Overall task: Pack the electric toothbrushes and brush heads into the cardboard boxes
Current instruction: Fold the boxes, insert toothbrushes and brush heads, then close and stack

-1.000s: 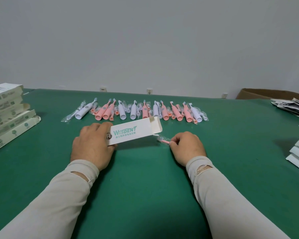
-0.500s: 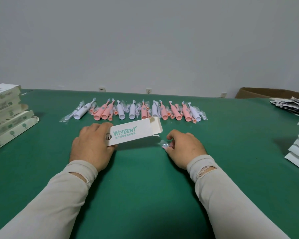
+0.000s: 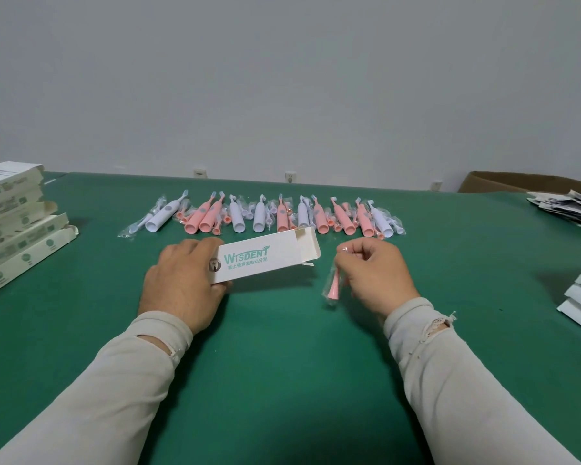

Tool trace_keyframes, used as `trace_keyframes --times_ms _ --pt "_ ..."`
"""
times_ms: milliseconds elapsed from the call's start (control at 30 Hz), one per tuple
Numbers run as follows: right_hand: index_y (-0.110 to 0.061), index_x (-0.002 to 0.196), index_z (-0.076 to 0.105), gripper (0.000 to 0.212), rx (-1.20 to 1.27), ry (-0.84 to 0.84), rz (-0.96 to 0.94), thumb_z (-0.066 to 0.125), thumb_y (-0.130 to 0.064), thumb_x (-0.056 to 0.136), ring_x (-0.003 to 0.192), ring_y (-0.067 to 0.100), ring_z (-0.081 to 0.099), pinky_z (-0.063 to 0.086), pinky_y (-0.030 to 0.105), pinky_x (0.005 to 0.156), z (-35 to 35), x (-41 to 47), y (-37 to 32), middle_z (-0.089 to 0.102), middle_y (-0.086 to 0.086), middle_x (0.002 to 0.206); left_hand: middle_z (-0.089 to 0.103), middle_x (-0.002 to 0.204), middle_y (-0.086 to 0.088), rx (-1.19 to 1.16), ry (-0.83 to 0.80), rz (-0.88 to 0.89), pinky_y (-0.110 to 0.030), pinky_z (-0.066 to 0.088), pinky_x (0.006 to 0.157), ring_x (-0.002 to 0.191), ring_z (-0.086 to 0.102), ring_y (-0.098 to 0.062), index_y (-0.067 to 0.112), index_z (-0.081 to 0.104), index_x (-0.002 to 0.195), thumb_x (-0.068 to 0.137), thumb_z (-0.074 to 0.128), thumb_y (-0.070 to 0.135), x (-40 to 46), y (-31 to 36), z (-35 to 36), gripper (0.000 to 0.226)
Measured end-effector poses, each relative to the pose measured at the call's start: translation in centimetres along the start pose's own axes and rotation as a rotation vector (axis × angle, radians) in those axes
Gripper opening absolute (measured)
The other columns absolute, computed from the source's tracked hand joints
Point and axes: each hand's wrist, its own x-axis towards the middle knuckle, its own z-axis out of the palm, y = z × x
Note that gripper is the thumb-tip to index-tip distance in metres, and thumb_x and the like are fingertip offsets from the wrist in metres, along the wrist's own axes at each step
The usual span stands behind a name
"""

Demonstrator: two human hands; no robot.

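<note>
a: brush head (image 3: 333, 287) — pink, in a clear sleeve — is hanging from the right hand (image 3: 371, 278), whose fingers are pinching its top. its long axis is running nearly straight up and down, just above the green table (image 3: 282, 364).

b: and the box?

a: the white cardboard box (image 3: 260, 260) is lying to the left of that hand, its long axis running left to right. its open end (image 3: 307, 247), flaps apart, is facing the right hand, so the brush head is sitting just beside the mouth but pointing crosswise to it. the left hand (image 3: 185, 280) is gripping the box's closed end.

b: so the right hand is nearer the opening?

a: yes — i'm judging the piece is needing a turn to lie along the box before sliding in.

b: anything differing from half a second ago?

a: the right hand was pressing low by the table with the sleeve bunched under it; now it is lifting, with the brush head dangling free. the row of toothbrushes (image 3: 262, 216) is lying as before.
</note>
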Motion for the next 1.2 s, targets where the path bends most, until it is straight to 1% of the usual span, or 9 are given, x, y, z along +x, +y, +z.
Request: trace_keyframes --times_ms 100,200,400,633,733,867,1000,1133,1200 --pt "-0.012 0.075 0.066 0.016 0.299 0.028 0.044 0.062 -0.001 0.086 0.048 0.010 0.056 0.048 0.022 0.045 -0.2 -0.1 -0.6 0.060 -0.007 0.054 0.055 0.124 0.004 -0.005 0.001 0.010 -0.042 0.045 0.089 0.114 0.046 -0.027 0.036 0.050 0.127 0.083 0.071 0.038 0.0 0.0 0.0 0.049" --pt "-0.009 0.082 0.066 0.012 0.486 0.086 0.025 0.063 0.000 0.089 0.055 0.012 0.064 0.053 0.021 0.051 -0.1 -0.3 -1.0 0.065 -0.002 0.061 0.055 0.124 0.004 -0.005 0.001 0.019 -0.042 0.045 0.090 0.115 0.045 -0.026 0.036 0.049 0.127 0.082 0.072 0.038 0.1 0.0 0.0 0.050" --pt "-0.008 0.092 0.063 0.007 0.411 0.178 -0.082 0.066 -0.002 0.092 0.064 0.018 0.074 0.057 0.023 0.058 0.9 -0.7 -1.3 0.062 0.002 0.080 0.054 0.128 0.006 -0.025 0.007 0.058 -0.042 0.044 0.092 0.117 0.045 -0.025 0.036 0.050 0.129 0.081 0.073 0.038 0.0 0.2 0.0 0.053" --pt "-0.013 0.086 0.066 0.010 0.341 0.256 -0.120 0.069 -0.004 0.089 0.063 0.016 0.073 0.058 0.025 0.057 0.7 -0.8 -1.4 0.066 -0.016 0.066 0.055 0.126 0.005 -0.044 0.025 0.054 -0.042 0.045 0.092 0.116 0.046 -0.026 0.035 0.051 0.128 0.081 0.072 0.036 0.0 0.0 0.0 0.052" --pt "-0.015 0.084 0.066 0.013 0.380 0.297 -0.079 0.070 -0.004 0.089 0.061 0.018 0.073 0.056 0.025 0.055 0.3 -0.7 -1.4 0.064 -0.008 0.068 0.055 0.127 0.005 -0.051 0.026 0.052 -0.042 0.044 0.092 0.116 0.045 -0.026 0.035 0.051 0.129 0.081 0.073 0.035 -0.1 0.0 0.0 0.052" --pt "-0.012 0.087 0.067 0.009 0.371 0.237 -0.046 0.072 -0.004 0.088 0.063 0.019 0.074 0.057 0.025 0.056 0.6 -0.8 -1.3 0.067 0.006 0.073 0.055 0.128 0.004 -0.036 0.029 0.066 -0.042 0.045 0.092 0.116 0.046 -0.026 0.034 0.050 0.129 0.081 0.073 0.036 0.0 -0.1 0.1 0.053" --pt "-0.010 0.084 0.070 0.009 0.421 0.150 -0.049 0.073 -0.003 0.087 0.070 0.021 0.076 0.058 0.023 0.060 1.0 -1.0 -1.4 0.072 0.002 0.068 0.055 0.127 0.005 -0.037 0.024 0.071 -0.042 0.045 0.092 0.116 0.045 -0.026 0.035 0.049 0.130 0.082 0.072 0.035 0.1 0.0 0.2 0.054" --pt "-0.011 0.087 0.073 0.009 0.415 0.078 -0.034 0.070 -0.002 0.089 0.077 0.022 0.076 0.060 0.025 0.067 1.5 -1.4 -1.4 0.074 0.010 0.087 0.055 0.128 0.006 -0.029 0.017 0.080 -0.042 0.045 0.091 0.116 0.045 -0.025 0.036 0.048 0.131 0.082 0.072 0.036 0.1 0.0 0.3 0.054" --pt "-0.017 0.086 0.075 0.016 0.339 0.054 -0.057 0.068 -0.003 0.089 0.079 0.019 0.076 0.061 0.029 0.075 1.7 -1.4 -1.3 0.074 0.010 0.097 0.054 0.129 0.006 -0.027 0.017 0.079 -0.042 0.045 0.092 0.117 0.045 -0.025 0.035 0.048 0.131 0.082 0.072 0.037 0.1 -0.1 0.2 0.055"
